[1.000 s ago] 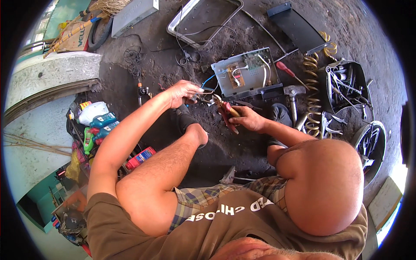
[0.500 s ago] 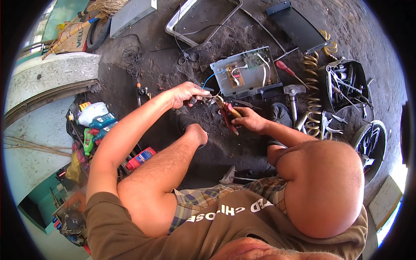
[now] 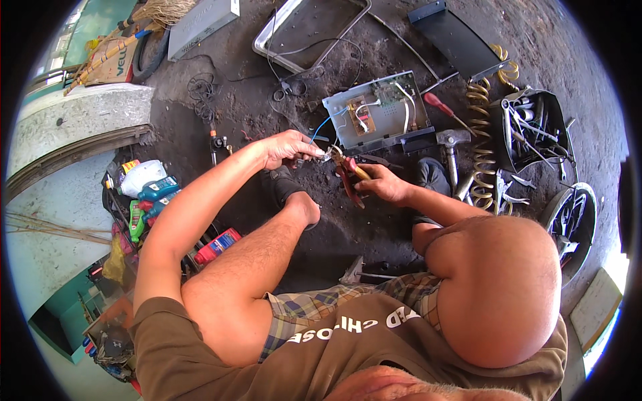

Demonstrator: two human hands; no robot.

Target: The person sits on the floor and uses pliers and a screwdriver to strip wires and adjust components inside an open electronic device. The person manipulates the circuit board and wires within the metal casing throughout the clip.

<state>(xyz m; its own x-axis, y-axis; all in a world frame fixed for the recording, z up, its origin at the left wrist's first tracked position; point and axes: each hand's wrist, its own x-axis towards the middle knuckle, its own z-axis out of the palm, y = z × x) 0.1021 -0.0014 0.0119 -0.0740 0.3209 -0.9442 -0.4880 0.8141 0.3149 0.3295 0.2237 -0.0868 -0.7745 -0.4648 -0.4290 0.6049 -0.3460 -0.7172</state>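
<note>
My left hand (image 3: 287,150) is closed in a pinch on a thin wire and a small metal piece (image 3: 325,156), whose details are too small to make out. My right hand (image 3: 382,184) grips red-and-yellow pliers (image 3: 351,170), their jaws close beside the left fingertips, at that piece. Just beyond both hands sits an opened metal electronics box (image 3: 354,137) with circuit boards and white cables; a blue wire (image 3: 319,128) runs from it toward my left hand.
Around me lie a hammer (image 3: 453,139), red screwdriver (image 3: 438,105), coiled yellow hose (image 3: 483,113), black tool container (image 3: 535,160), dark panel (image 3: 445,40), metal frame (image 3: 264,47), tangled cables (image 3: 200,87), torch (image 3: 215,144) and bottles (image 3: 157,190). My bent legs flank my hands.
My left fingertips have moved slightly down and right, closer to the pliers' jaws. The pliers and my right hand have barely moved.
</note>
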